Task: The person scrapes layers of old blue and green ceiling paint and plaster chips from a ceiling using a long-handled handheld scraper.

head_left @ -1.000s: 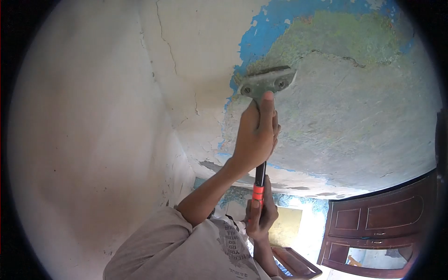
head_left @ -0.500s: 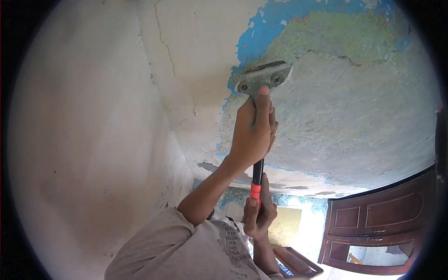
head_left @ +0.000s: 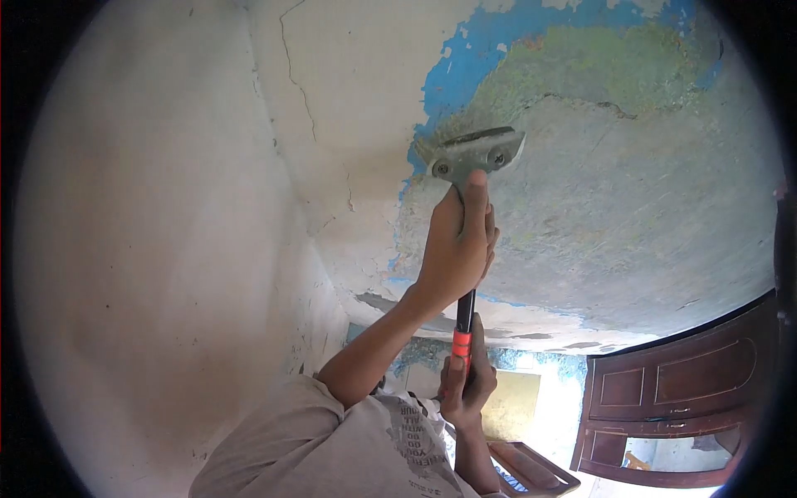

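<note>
A long-handled scraper [head_left: 473, 154], with a wide metal head and two screws, lies against the wall where blue paint borders bare grey plaster. My left hand [head_left: 457, 241] is closed around the upper handle just below the head, its thumb stretched up onto the metal. Lower down, my right hand [head_left: 467, 388] grips the red-banded part of the black handle [head_left: 466, 311]. The blade's edge is turned toward the top of the view. Fingers of both hands are partly hidden behind the handle.
Blue paint [head_left: 452, 75] and a greenish patch [head_left: 594, 66] edge the grey plaster [head_left: 614, 199]. A cracked off-white wall [head_left: 166, 249] stands on the left. At lower right are a dark wooden cabinet [head_left: 706, 373] and a brown framed object [head_left: 531, 469].
The scraper head has slid slightly down the wall, away from the greenish patch, and both hands have moved down with it. The grips are unchanged. The view has shifted slightly.
</note>
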### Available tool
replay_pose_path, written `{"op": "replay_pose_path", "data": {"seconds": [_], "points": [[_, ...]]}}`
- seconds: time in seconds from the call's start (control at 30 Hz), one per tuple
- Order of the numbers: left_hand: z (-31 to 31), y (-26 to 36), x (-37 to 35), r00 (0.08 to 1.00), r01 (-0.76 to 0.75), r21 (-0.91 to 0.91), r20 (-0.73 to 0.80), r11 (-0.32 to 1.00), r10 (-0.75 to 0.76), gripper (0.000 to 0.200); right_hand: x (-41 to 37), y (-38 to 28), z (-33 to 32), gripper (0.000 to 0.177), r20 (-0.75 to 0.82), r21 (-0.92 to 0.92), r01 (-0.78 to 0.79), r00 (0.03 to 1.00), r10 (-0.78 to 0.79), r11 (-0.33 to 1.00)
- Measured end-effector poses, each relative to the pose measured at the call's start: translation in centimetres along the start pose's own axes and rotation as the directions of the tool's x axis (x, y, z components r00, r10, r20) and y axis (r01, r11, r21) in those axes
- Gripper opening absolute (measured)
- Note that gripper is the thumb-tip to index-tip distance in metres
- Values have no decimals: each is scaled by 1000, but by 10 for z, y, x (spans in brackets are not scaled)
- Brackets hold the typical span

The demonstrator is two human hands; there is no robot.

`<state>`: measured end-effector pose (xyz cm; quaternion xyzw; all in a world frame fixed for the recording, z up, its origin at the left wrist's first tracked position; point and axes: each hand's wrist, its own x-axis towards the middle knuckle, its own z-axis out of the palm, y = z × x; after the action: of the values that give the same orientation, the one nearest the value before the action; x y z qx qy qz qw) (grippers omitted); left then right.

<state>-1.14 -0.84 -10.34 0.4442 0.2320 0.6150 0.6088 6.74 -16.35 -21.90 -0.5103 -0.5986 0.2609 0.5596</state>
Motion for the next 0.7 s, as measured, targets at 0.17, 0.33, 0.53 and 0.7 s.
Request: {"op": "replay_pose_path", "data": {"seconds": [0.17,0.33,0.53,0.7], "points": [[0,12,4,1000,2,-27,3,1000,-2,51,10,-15,1,62,9,1,-15,1000,15,1000],[3,3,0,1000,6,8,-17,1000,-6,50,6,-6,-2,61,7,-4,16,1000,-16,1000],[0,7,4,1000,-21,3,-14,1000,21,51,7,-10,2,61,17,-4,-36,999,36,999],[-6,-1,3,999,-29,17,-15,999,30,51,2,4,4,61,28,-2,9,1000,-8,1000]]}}
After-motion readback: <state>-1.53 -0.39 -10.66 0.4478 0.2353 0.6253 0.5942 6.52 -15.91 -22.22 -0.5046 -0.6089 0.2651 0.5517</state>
